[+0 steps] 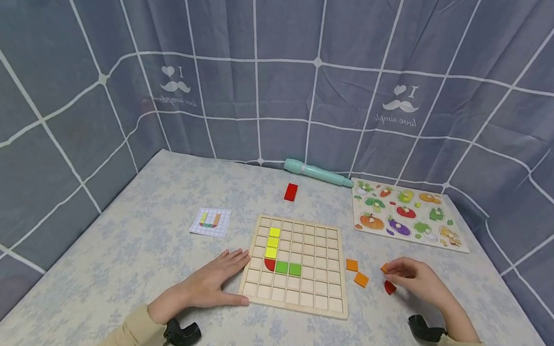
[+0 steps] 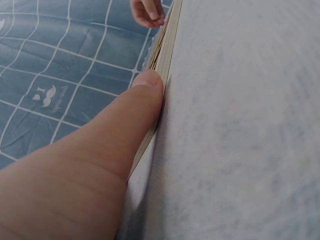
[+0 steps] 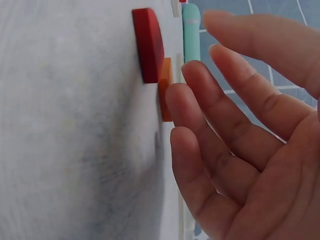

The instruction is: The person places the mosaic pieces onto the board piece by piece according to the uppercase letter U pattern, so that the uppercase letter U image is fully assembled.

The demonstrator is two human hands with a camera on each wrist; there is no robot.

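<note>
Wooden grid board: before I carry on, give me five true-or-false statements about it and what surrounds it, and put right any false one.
1. The left hand touches the left edge of the wooden grid board. True.
2. Three green tiles lie on the board. False: only two green tiles are there, side by side.
3. In the head view, the yellow tiles form a column directly above the red rounded piece. True.
4. The teal object lies between the board and the person. False: the teal object lies beyond the board, by the curtain.
5. The right hand is right of the board, near an orange tile. True.
</note>
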